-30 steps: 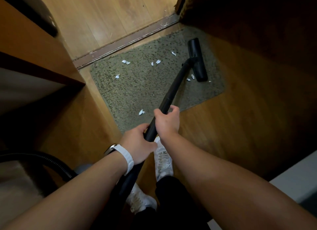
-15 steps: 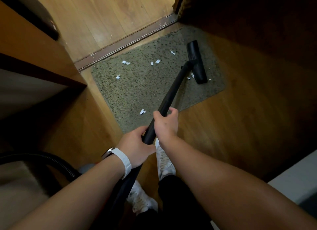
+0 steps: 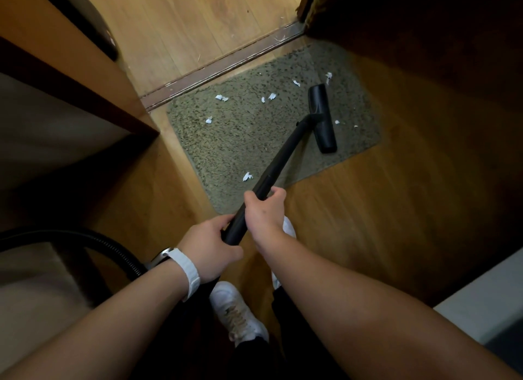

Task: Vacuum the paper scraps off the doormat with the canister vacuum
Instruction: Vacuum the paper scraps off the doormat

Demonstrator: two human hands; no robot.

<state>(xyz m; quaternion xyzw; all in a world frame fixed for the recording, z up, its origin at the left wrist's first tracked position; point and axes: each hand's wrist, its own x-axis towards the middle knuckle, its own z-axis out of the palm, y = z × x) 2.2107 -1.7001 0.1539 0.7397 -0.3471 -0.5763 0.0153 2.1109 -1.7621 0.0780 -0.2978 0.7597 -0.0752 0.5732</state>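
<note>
A grey-green doormat (image 3: 243, 142) lies on the wooden floor below a door threshold. Several white paper scraps dot it, one (image 3: 221, 98) near the far edge and another (image 3: 247, 176) near the wand. The black vacuum wand (image 3: 283, 156) slants across the mat to its floor nozzle (image 3: 323, 118), which rests flat on the mat's right part. My right hand (image 3: 264, 213) grips the wand higher up. My left hand (image 3: 208, 248), with a white watch band on the wrist, grips it just below. The canister itself is out of view.
The ribbed black hose (image 3: 113, 248) curves off to the left. A wooden cabinet (image 3: 56, 82) stands at the left, a dark wall or door (image 3: 424, 40) at the right. A metal threshold strip (image 3: 220, 62) borders the mat. My white shoes (image 3: 239, 313) stand behind the wand.
The nozzle slid back toward me and a little left on the mat, passing over scraps beside it. Both hands kept their grip and drew back with the wand.
</note>
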